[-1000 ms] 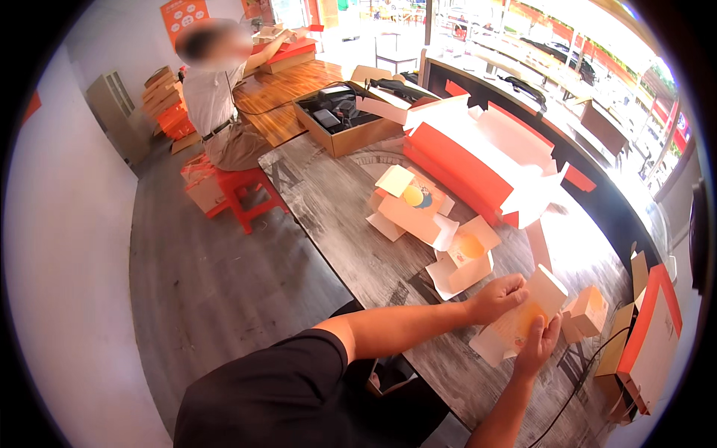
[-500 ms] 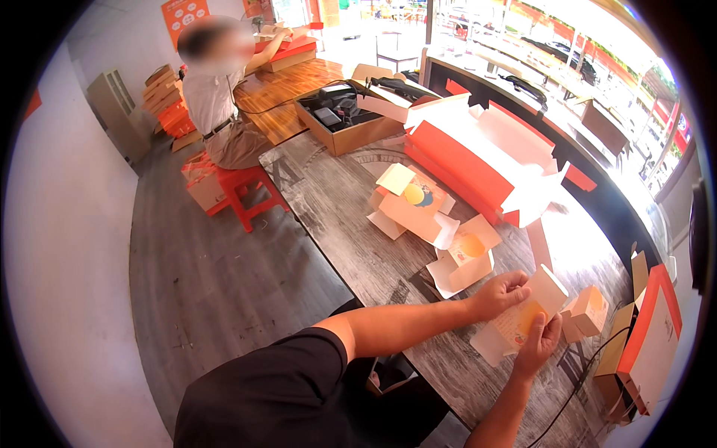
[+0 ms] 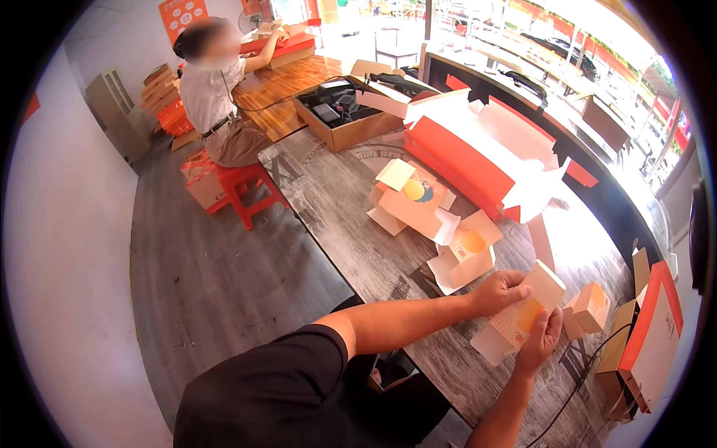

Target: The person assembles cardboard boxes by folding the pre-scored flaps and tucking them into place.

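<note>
Fingers (image 3: 514, 279), curled narrow on left hand (image 3: 493, 294) and right hand (image 3: 539, 343), grip a pale printed carton (image 3: 514, 322).

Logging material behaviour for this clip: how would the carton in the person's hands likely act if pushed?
The carton looks like thin card, so it would probably flex. That thinness suggests it is light for its size. The pale flap jutting at its lower left may bend first.

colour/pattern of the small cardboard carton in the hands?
Pale cream cardboard carton, yellow-orange printed patch; head view shows it.
</note>
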Available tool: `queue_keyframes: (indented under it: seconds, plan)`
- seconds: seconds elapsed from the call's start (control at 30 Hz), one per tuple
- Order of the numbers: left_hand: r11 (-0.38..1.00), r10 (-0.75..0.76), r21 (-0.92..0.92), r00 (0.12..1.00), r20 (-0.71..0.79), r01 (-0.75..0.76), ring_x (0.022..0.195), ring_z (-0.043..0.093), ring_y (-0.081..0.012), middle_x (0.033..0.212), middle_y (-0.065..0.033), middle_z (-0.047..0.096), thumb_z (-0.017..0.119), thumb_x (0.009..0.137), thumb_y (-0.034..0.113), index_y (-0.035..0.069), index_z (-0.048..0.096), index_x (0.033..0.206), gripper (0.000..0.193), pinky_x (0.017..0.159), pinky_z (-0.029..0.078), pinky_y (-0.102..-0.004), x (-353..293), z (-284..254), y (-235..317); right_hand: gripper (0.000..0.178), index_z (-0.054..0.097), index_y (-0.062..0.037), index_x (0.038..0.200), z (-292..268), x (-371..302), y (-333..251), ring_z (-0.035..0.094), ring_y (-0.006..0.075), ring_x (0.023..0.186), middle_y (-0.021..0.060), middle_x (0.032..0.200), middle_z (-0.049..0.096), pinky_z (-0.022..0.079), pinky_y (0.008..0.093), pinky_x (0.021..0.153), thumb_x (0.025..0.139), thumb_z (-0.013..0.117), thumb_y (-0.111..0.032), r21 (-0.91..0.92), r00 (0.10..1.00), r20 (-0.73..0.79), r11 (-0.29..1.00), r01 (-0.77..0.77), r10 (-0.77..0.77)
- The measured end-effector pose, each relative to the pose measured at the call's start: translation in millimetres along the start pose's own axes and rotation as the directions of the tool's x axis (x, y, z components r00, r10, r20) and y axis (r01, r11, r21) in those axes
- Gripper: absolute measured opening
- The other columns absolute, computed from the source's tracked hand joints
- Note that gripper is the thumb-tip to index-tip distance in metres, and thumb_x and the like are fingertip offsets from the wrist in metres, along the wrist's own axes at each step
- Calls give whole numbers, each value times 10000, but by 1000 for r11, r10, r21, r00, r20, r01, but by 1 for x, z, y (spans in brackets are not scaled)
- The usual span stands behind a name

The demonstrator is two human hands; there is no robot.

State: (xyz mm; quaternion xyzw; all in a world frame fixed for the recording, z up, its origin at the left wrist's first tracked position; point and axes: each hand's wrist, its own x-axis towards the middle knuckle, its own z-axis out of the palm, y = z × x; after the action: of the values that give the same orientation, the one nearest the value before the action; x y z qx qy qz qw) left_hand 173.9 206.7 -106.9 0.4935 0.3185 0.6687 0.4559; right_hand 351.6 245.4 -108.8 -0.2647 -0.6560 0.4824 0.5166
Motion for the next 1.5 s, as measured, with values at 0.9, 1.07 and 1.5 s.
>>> queue_keyframes:
  seconds: [0.9,1.07,1.5]
  plan:
    - [994,40,-104,998,-39,-44,1243,550,-145,1375,-96,540,487,1093,298,64,370,1508,491,1049,473,-336,5,2,-17,669,397,-54,1516,-18,-11,20,552,269,1298,110,1464,535,469,432,1078,1066,411,-549,694,893,376,562,-449,248]
    - [997,33,-66,995,96,-27,1288,524,-183,1458,-123,474,582,1048,357,67,332,1543,625,1059,460,-348,3,-10,-15,685,353,-27,1534,-6,3,-4,546,239,1288,107,1422,544,460,390,1066,1044,524,-474,507,958,186,814,-282,216]
    - [966,-82,-243,996,25,86,1259,548,-168,1361,-108,560,516,1062,278,57,250,1574,617,1046,470,-333,2,-1,-15,617,383,9,1504,7,4,-11,569,156,1178,96,1302,578,471,303,1003,1037,611,-325,192,993,-60,977,-90,103]
